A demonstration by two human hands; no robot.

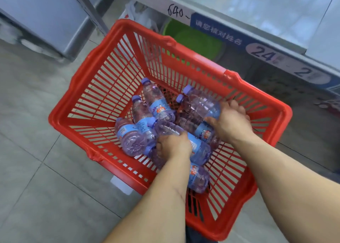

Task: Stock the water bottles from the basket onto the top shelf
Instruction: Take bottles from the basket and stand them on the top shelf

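Note:
A red slatted plastic basket [95,88] stands on the floor below me with several clear water bottles lying in it, each with a lilac cap and a blue label. My left hand [173,145] reaches into the heap and grips one bottle [168,128] around its middle. My right hand [230,120] grips another bottle [200,101] near its base, at the basket's right side. More bottles [156,103] lie loose at the basket's left and under my left forearm.
A metal shelf edge [230,20] with a blue label strip runs across the top right, just beyond the basket. A green bucket [195,38] sits under that shelf behind the basket. Grey floor tiles [36,114] spread to the left; a metal upright [92,9] stands at top left.

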